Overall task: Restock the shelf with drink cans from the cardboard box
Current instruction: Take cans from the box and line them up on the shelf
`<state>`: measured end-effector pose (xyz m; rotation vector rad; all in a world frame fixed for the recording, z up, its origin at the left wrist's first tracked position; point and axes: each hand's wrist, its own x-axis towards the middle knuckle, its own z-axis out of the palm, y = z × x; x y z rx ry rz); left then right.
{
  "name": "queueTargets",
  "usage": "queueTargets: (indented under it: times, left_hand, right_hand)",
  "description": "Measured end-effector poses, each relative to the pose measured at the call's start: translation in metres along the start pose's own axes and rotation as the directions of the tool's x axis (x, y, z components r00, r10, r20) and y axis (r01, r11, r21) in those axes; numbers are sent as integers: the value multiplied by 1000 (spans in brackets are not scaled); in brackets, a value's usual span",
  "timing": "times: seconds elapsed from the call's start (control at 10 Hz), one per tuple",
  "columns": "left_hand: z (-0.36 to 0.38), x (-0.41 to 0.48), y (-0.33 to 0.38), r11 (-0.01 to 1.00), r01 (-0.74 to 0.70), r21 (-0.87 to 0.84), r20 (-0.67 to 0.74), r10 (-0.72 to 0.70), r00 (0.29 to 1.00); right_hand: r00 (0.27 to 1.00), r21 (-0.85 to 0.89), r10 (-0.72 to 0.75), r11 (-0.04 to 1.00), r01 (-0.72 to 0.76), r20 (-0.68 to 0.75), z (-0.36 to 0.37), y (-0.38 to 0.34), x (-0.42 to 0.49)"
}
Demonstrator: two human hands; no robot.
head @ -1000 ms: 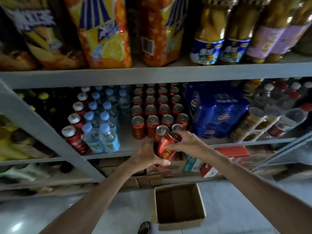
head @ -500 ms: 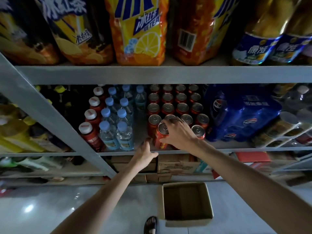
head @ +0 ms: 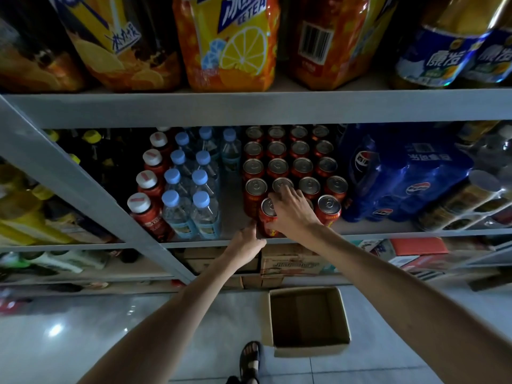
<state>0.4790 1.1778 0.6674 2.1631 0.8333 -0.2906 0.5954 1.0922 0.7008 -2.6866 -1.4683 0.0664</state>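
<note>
Two bare forearms reach up and forward from the bottom of the frame toward the middle tier of a grey metal shelf (head: 249,106). On the left of that tier stand red-labelled bottles with white caps (head: 149,209) and, just beside them, water bottles with blue caps (head: 191,212).

The left hand (head: 246,241) sits at the shelf's front edge, fingers curled loosely with the fingertips toward the base of a red drink can (head: 267,220); whether they touch it cannot be told, and the hand holds nothing that can be seen.

The right hand (head: 293,210) lies over the top of the front row, palm down, fingers spread and draped across that red drink can and the lids just behind it; whether the fingers close around the can's far side is hidden. The can stands upright at the front lip of the shelf, ahead of a block of matching red cans (head: 288,162) set in neat rows. A second front-row can (head: 328,210) stands just to the right of the hand.

Further right, a blue shrink-wrapped multipack (head: 401,173) fills the tier. Large iced-tea bottles (head: 230,42) line the tier above.

On the pale tiled floor (head: 83,328) below, the cardboard box (head: 307,320) sits open, its visible interior bare, with a sandalled foot (head: 250,361) just beside its left corner.
</note>
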Motion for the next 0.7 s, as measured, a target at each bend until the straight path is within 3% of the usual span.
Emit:
queueTargets:
  times: [0.3,0.5,0.7]
  left_hand:
    - [-2,4,-3,999,25,-34,-2,-25,1000]
    - [-2,3,1,997,-55,62,-7,55,998]
    - [0,-4,3,979,-99,181,-33,106,994]
  right_hand:
    - [1000,-23,16,1000,-17,-25,7,-2,-1]
    - [999,-39,11,999,-13,-41,6,-3,-8]
    - [990,85,80,994,-70,-119,-10,0,-25]
